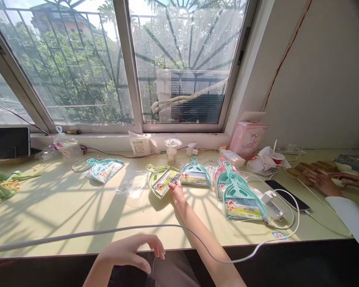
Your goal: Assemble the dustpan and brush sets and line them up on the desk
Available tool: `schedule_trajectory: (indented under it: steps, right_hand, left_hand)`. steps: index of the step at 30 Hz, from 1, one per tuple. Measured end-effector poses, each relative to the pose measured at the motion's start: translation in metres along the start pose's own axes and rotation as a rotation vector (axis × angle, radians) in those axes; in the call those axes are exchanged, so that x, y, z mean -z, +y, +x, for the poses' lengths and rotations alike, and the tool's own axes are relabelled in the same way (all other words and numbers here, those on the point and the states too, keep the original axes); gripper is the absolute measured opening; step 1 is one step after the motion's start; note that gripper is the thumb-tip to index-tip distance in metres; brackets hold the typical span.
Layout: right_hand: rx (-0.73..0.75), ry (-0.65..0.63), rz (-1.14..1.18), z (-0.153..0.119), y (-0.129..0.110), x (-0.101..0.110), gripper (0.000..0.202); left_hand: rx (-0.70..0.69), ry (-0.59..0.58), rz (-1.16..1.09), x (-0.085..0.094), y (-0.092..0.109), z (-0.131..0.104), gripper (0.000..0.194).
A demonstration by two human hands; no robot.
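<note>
My right hand (176,193) pinches the lower right corner of a green dustpan and brush set (159,179), tilted and lifted a little off the table. Its card label faces up. Nearer to me, my left hand (134,251) hovers at the table's front edge, fingers apart and curved, holding nothing. Just right of the green set lies a teal dustpan set (195,175) in clear wrapping. A stack of wrapped dustpan sets (242,201), teal with a pink one (221,164) behind, rests farther right. Another teal set (104,169) lies to the left, and clear plastic wrapping (133,188) beside the green set.
A white cable (131,228) crosses in front of me above the table edge. At right are a power strip (272,205), a phone (287,195) and another person's hands (320,183). A plastic cup (172,149) and pink box (248,137) stand by the window.
</note>
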State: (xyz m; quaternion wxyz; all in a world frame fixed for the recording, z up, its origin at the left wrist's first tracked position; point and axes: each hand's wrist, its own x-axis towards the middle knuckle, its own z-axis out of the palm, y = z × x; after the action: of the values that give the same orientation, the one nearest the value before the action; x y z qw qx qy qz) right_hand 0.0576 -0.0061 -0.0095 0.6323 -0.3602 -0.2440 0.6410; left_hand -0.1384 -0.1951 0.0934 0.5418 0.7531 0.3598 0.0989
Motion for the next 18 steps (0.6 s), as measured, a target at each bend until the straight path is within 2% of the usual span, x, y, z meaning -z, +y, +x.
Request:
schedule_trajectory:
  steps: [1, 3, 5, 6, 7, 9, 11, 14, 18]
  right_hand:
    - [-0.008, 0.015, 0.000, -0.002, -0.002, -0.001, 0.026]
    - [-0.029, 0.037, 0.001, -0.005, -0.007, -0.004, 0.026]
    - [-0.049, 0.046, -0.002, -0.008, -0.011, -0.005, 0.025]
    - [-0.054, 0.049, -0.008, -0.009, -0.013, -0.005, 0.025]
    - [-0.057, 0.049, -0.018, -0.010, -0.014, -0.004, 0.024]
    - [-0.064, 0.047, -0.043, -0.011, -0.016, -0.002, 0.023]
    - [-0.077, 0.044, -0.066, -0.011, -0.015, -0.001, 0.023]
    - [-0.083, 0.057, -0.079, -0.010, -0.012, 0.001, 0.020]
    - [-0.019, 0.061, -0.063, -0.007, -0.006, 0.006, 0.018]
  left_hand:
    - [0.056, 0.137, -0.002, 0.017, -0.014, 0.005, 0.057]
    - [0.179, 0.565, 0.044, 0.047, -0.042, 0.018, 0.052]
    - [0.324, 0.982, 0.175, 0.067, -0.065, 0.036, 0.044]
    - [0.394, 1.077, 0.272, 0.074, -0.073, 0.047, 0.045]
    - [0.464, 1.089, 0.369, 0.079, -0.079, 0.058, 0.047]
    - [0.539, 1.031, 0.516, 0.086, -0.085, 0.079, 0.047]
    - [0.560, 1.011, 0.580, 0.094, -0.086, 0.097, 0.039]
    - [0.554, 1.078, 0.566, 0.109, -0.086, 0.114, 0.032]
    - [0.457, 1.159, 0.455, 0.129, -0.094, 0.123, 0.043]
